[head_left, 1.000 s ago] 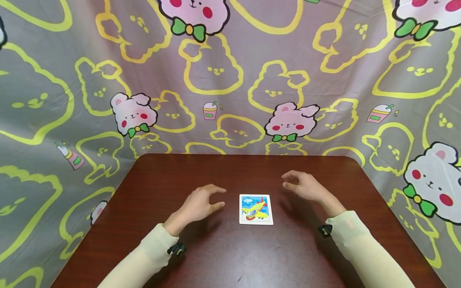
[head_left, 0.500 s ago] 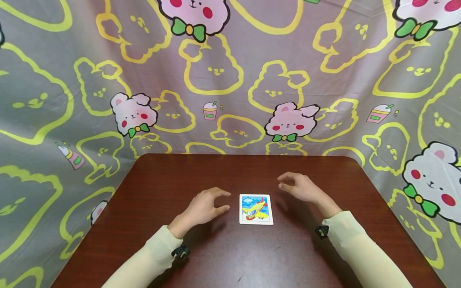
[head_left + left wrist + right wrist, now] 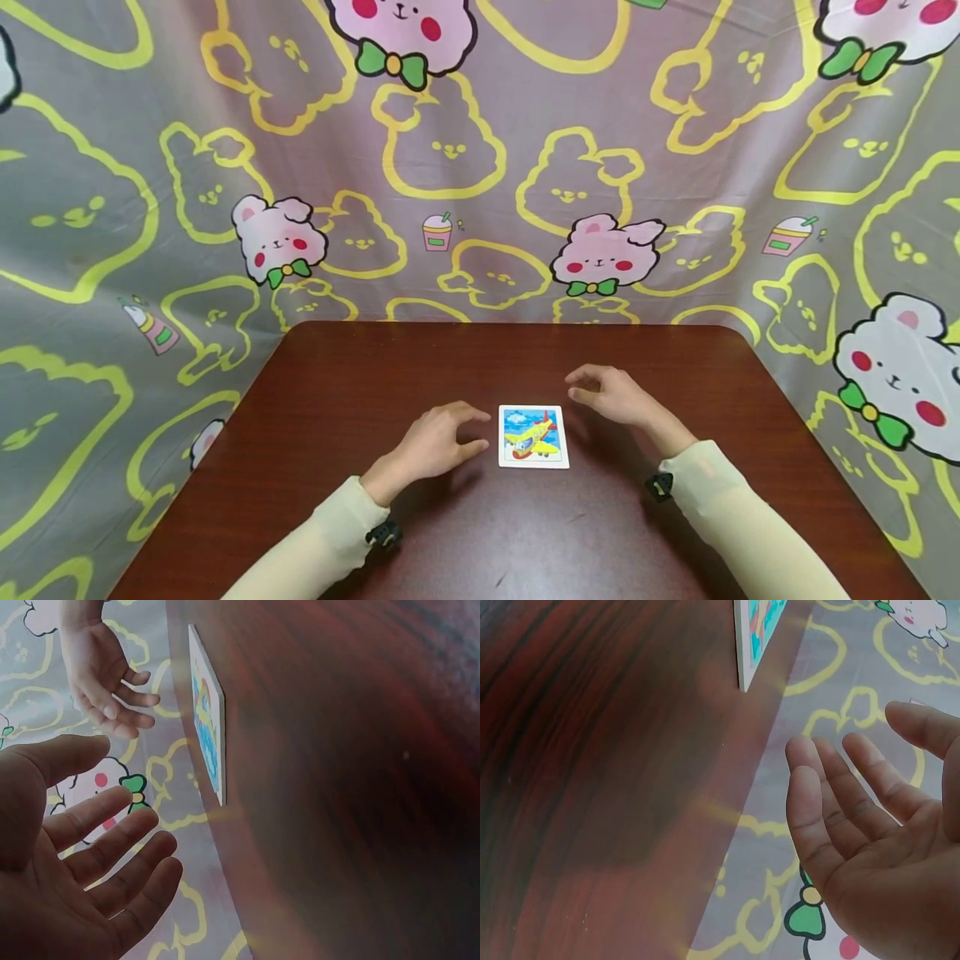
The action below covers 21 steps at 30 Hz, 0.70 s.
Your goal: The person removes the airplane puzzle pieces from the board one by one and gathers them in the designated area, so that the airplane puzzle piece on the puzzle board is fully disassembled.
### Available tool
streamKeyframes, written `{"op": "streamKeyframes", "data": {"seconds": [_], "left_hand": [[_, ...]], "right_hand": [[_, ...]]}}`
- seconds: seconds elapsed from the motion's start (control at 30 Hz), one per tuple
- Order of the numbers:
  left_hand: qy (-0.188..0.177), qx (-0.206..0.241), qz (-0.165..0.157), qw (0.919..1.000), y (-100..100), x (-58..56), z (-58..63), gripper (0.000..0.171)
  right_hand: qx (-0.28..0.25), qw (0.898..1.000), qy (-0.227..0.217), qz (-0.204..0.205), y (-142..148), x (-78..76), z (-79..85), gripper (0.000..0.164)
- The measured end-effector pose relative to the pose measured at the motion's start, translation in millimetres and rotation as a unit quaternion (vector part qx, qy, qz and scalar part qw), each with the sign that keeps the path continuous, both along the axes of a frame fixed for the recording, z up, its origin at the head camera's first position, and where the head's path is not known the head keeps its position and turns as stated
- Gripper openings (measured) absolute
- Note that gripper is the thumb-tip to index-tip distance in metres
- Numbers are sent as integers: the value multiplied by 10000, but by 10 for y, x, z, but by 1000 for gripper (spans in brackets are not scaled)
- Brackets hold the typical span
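Observation:
A square picture board [image 3: 534,437] with a white border lies flat on the brown table, showing a yellow and red airplane on blue sky. Just left of it, my left hand [image 3: 438,442] hovers with thumb and fingers spread apart, fingertips close to the board's left edge. On the other side, beyond the upper right corner, my right hand [image 3: 618,396] is held with loosely bent fingers. Both palms face inward and hold nothing. In the left wrist view the board [image 3: 208,720] stands out past the left fingertips; only a corner of the board [image 3: 759,637] shows in the right wrist view.
The dark wood table [image 3: 450,358] has a glossy surface with a bright reflection near the front. A grey curtain [image 3: 487,217] printed with yellow outlines and white rabbits hangs behind and along both sides. Dark devices [image 3: 384,534] are strapped at both wrists.
Both hands have moved inward toward the board: the left to the right, the right to the left and slightly nearer. The board has stayed in place.

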<state>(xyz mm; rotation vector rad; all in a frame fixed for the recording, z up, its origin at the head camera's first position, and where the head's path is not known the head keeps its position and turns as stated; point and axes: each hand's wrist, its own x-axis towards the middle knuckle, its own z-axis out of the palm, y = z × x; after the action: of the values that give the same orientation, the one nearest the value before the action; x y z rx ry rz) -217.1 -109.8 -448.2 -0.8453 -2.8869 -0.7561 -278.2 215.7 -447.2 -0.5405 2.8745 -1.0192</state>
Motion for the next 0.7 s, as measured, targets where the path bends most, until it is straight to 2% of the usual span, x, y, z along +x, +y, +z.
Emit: {"op": "streamKeyframes", "data": {"seconds": [0.37, 0.7], "left_hand": [[428, -150, -281, 9986, 100, 38, -92, 36], [335, -430, -351, 9979, 196, 55, -148, 35]], "right_hand": [[-81, 9999, -89, 38, -120, 25, -26, 28], [-234, 9995, -209, 56, -216, 14, -72, 25]]}}
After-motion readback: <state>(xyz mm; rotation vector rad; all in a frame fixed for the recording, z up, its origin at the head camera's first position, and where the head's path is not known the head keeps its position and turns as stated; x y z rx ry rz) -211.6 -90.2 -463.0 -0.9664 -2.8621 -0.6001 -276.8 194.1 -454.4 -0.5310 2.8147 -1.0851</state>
